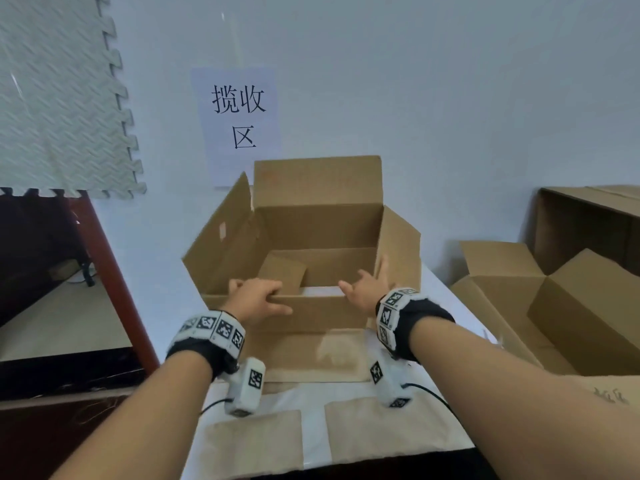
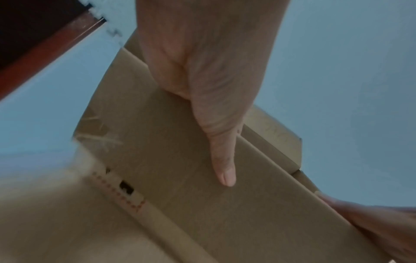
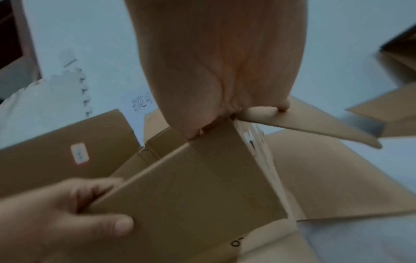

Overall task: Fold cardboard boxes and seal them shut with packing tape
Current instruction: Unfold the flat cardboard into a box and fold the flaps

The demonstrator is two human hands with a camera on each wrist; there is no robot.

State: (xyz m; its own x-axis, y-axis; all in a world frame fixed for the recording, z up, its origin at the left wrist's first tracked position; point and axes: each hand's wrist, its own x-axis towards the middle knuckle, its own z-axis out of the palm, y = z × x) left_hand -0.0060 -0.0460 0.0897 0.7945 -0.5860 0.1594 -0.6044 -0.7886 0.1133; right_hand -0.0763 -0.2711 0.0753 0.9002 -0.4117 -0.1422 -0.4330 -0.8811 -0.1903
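An open cardboard box point(image 1: 311, 220) stands on the white table point(image 1: 166, 306), its far, left and right flaps up and its near flap point(image 1: 311, 355) lying flat toward me. My left hand point(image 1: 258, 297) grips the near wall's rim, fingers inside and thumb point(image 2: 225, 160) on the outer face point(image 2: 168, 142). At the near right corner my right hand point(image 1: 363, 289) holds the rim, one finger reaching up along the right flap point(image 1: 401, 244). The right wrist view shows that hand point(image 3: 213, 89) on the corner and the left hand point(image 3: 67, 213) pinching the wall point(image 3: 202, 195). No tape shows.
More open cardboard boxes point(image 1: 554, 306) crowd the right side. Flat cardboard sheets point(image 1: 259, 441) lie on the table near me. A paper sign point(image 1: 239, 123) and a foam mat point(image 1: 62, 98) hang on the wall. A dark wooden desk point(image 1: 114, 271) stands to the left.
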